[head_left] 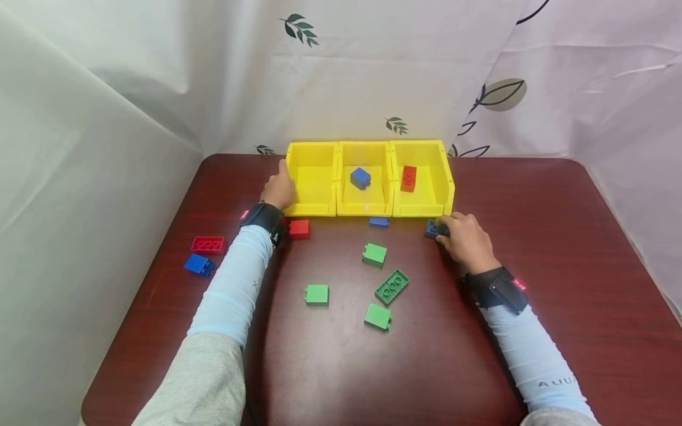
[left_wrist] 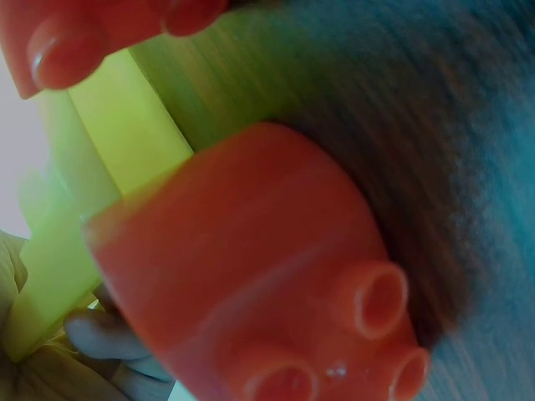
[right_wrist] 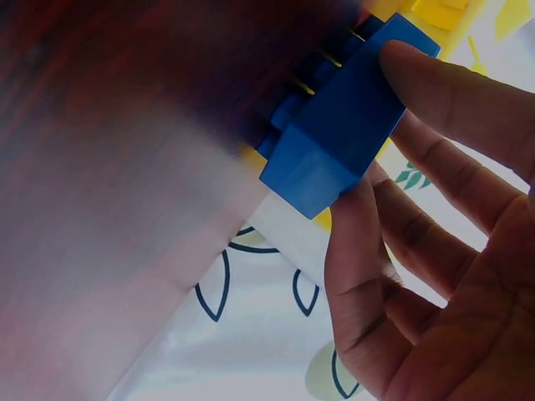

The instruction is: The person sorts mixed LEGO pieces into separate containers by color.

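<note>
My left hand (head_left: 279, 184) rests against the outer left wall of the left yellow bin (head_left: 296, 177); it holds nothing. In the left wrist view a fingertip (left_wrist: 55, 52) lies by the yellow bin wall (left_wrist: 109, 142), and a red brick (left_wrist: 251, 276) on the table fills the foreground. My right hand (head_left: 445, 232) pinches a blue brick (head_left: 431, 228) on the table by the front right corner of the right bin (head_left: 445, 177). The right wrist view shows that blue brick (right_wrist: 343, 134) between thumb and fingers (right_wrist: 451, 92).
The middle bin (head_left: 341, 177) holds a blue brick (head_left: 360, 177); the right bin holds a red brick (head_left: 408, 178). On the dark red table (head_left: 559, 236) lie a red brick (head_left: 299, 229), a small blue brick (head_left: 379, 222), several green bricks (head_left: 375, 254), and at the left a flat red brick (head_left: 209, 244) and a blue one (head_left: 199, 264).
</note>
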A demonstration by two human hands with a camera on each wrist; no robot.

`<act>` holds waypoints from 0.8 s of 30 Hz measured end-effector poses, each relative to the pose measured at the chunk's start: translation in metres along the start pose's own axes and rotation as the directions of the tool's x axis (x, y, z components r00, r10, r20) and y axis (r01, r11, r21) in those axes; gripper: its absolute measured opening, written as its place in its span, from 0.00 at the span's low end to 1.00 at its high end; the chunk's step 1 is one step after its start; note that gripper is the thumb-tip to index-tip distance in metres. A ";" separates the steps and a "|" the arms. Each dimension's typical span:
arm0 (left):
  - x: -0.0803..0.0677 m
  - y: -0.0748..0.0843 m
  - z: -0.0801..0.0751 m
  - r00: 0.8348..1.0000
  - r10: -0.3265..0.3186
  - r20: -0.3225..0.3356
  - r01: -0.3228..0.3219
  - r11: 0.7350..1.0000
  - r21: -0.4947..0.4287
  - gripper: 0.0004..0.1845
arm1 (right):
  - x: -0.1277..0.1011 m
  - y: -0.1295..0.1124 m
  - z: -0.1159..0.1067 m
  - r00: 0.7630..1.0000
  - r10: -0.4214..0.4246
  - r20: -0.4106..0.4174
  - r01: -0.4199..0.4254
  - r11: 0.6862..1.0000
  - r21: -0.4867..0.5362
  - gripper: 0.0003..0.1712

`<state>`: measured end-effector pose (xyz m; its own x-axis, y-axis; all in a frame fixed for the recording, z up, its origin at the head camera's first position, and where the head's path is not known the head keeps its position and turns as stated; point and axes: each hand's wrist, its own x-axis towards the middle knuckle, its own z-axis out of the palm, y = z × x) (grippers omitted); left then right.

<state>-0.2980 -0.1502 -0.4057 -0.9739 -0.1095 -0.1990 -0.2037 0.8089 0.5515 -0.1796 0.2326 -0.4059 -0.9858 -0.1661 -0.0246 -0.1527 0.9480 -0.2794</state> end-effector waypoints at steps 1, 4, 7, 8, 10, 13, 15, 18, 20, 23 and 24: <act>0.000 0.000 0.000 1.000 -0.005 0.001 0.005 1.000 -0.008 0.26 | 0.000 0.000 0.000 1.000 -0.004 -0.003 0.004 1.000 -0.009 0.20; 0.000 0.002 -0.001 1.000 -0.004 0.001 0.004 1.000 -0.021 0.26 | 0.000 0.000 -0.002 1.000 -0.021 -0.017 0.020 0.999 -0.041 0.20; 0.000 0.004 -0.002 1.000 0.005 -0.010 -0.005 1.000 -0.020 0.25 | -0.001 -0.003 -0.006 0.999 -0.044 -0.024 0.042 0.997 -0.059 0.21; 0.000 0.004 -0.003 1.000 0.006 -0.013 -0.006 1.000 -0.016 0.25 | -0.001 -0.005 -0.007 0.999 -0.048 -0.018 0.047 0.998 -0.048 0.21; -0.001 0.004 -0.003 1.000 0.002 -0.015 -0.002 1.000 -0.010 0.25 | -0.002 -0.011 -0.012 0.998 -0.056 -0.006 0.056 0.998 -0.017 0.22; -0.001 0.005 -0.004 1.000 -0.005 -0.015 0.005 1.000 -0.008 0.25 | -0.002 -0.023 -0.020 0.998 -0.064 -0.007 0.064 0.997 0.044 0.24; -0.001 0.005 -0.004 1.000 -0.006 -0.014 0.006 1.000 -0.009 0.25 | 0.000 -0.032 -0.026 0.997 -0.074 -0.025 0.076 0.995 0.065 0.25; 0.000 0.004 -0.003 1.000 -0.007 -0.015 0.007 1.000 -0.002 0.26 | 0.006 -0.045 -0.032 0.995 -0.087 -0.047 0.090 0.993 0.081 0.25; 0.001 0.004 -0.002 1.000 -0.011 -0.014 0.011 1.000 0.003 0.26 | 0.014 -0.054 -0.035 0.995 -0.090 -0.044 0.093 0.992 0.088 0.25; 0.002 0.002 0.001 1.000 -0.022 -0.009 0.022 1.000 0.006 0.26 | 0.031 -0.068 -0.039 0.995 -0.089 -0.033 0.092 0.991 0.101 0.24; 0.003 0.001 0.002 1.000 -0.022 -0.007 0.022 1.000 0.007 0.25 | 0.037 -0.073 -0.041 0.995 -0.093 -0.029 0.095 0.990 0.107 0.24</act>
<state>-0.3006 -0.1481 -0.4072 -0.9698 -0.1312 -0.2058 -0.2245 0.8101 0.5416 -0.2084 0.1687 -0.3469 -0.9690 -0.2453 0.0288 -0.2374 0.8934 -0.3813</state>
